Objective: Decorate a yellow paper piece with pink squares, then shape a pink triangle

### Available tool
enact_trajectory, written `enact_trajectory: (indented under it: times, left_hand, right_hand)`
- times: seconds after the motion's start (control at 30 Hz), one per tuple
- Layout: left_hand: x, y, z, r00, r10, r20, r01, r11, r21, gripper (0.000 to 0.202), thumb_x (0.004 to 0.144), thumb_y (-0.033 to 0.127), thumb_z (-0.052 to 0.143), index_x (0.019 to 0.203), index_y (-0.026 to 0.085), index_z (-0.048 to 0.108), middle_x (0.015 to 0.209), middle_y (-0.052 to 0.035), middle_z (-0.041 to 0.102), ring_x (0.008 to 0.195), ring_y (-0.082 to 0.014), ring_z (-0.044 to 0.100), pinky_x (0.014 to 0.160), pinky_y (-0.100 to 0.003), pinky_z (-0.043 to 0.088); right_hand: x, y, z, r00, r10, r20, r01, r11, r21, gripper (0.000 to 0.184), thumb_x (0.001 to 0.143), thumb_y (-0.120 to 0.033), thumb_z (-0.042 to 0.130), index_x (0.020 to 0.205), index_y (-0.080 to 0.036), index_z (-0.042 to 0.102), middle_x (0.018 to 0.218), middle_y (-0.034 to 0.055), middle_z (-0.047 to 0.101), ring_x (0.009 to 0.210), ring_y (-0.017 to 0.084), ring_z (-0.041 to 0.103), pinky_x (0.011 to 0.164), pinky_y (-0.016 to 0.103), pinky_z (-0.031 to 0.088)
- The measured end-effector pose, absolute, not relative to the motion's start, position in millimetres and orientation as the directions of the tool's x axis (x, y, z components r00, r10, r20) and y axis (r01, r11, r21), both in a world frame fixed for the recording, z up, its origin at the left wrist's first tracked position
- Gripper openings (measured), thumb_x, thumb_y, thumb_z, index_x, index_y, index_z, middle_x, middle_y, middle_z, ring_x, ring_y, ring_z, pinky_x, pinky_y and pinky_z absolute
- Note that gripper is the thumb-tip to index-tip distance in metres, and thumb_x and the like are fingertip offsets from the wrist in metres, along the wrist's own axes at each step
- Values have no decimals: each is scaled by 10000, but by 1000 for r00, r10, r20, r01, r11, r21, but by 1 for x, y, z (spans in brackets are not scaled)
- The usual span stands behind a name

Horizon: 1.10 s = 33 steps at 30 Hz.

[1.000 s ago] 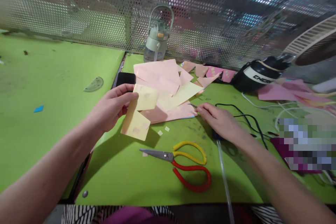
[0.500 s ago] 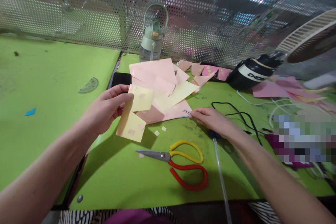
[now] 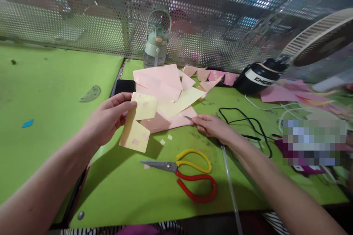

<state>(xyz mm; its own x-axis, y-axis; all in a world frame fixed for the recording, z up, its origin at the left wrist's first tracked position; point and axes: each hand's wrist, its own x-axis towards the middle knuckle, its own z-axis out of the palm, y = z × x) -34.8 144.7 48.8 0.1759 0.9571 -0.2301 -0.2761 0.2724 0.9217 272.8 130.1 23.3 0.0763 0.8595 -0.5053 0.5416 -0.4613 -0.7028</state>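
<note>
My left hand (image 3: 111, 117) pinches the left edge of a cut piece of yellow paper (image 3: 135, 137), which has a notch in its right side and small pink squares on it. In my right hand (image 3: 211, 126) are thin metal tweezers (image 3: 188, 118), their tips pointing left over a pink sheet (image 3: 180, 118). Behind both hands lies a pile of pink paper (image 3: 158, 79) with a yellow sheet (image 3: 183, 101) across it. Scissors (image 3: 172, 167) with one yellow and one red handle rest on the table nearer to me. Tiny paper squares (image 3: 162, 142) lie between the hands.
A green-lidded water bottle (image 3: 156, 47) stands at the back by the perforated metal panel (image 3: 104, 18). To the right are a black bottle (image 3: 256, 77), a fan (image 3: 320, 40) and a black cable (image 3: 253, 119). A clear protractor (image 3: 90, 94) lies at left, near a phone (image 3: 124, 87).
My right hand with the tweezers has shifted slightly left toward the yellow paper. The whole view has moved a little; my left hand keeps its grip.
</note>
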Motion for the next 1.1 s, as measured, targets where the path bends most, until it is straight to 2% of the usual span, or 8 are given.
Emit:
enact_trajectory:
  times: [0.37,0.67,0.83,1.1]
  left_hand:
    - [-35,145,49,166,955,-247,-314,289,904,193,695,184,763,873,194,687,731,30,655,591,-73,587,552,-162,506]
    - [-36,145,48,192,953,-236,-297,286,911,238,689,224,786,895,192,673,709,35,648,574,-78,577,557,-179,512]
    - [-37,146,45,204,949,-239,-319,295,901,295,654,228,823,904,185,673,742,39,658,578,-56,574,552,-145,509]
    - [-37,146,46,199,950,-241,-342,298,891,234,677,196,802,876,179,680,691,50,631,549,-43,560,518,-120,490]
  right_hand:
    - [265,132,21,45,849,-526,445,-488,-751,224,824,-407,586,789,-188,613,476,-90,381,379,50,197,392,221,85]
    - [261,131,22,31,856,-515,383,-486,-785,200,824,-373,607,788,-177,625,462,-84,397,376,41,219,390,204,90]
    - [263,131,22,55,844,-533,355,-515,-780,188,865,-343,579,816,-167,623,470,-90,394,371,36,229,373,189,113]
    - [255,133,25,58,816,-575,344,-557,-756,190,890,-286,557,757,-161,609,443,-87,393,341,29,218,345,185,112]
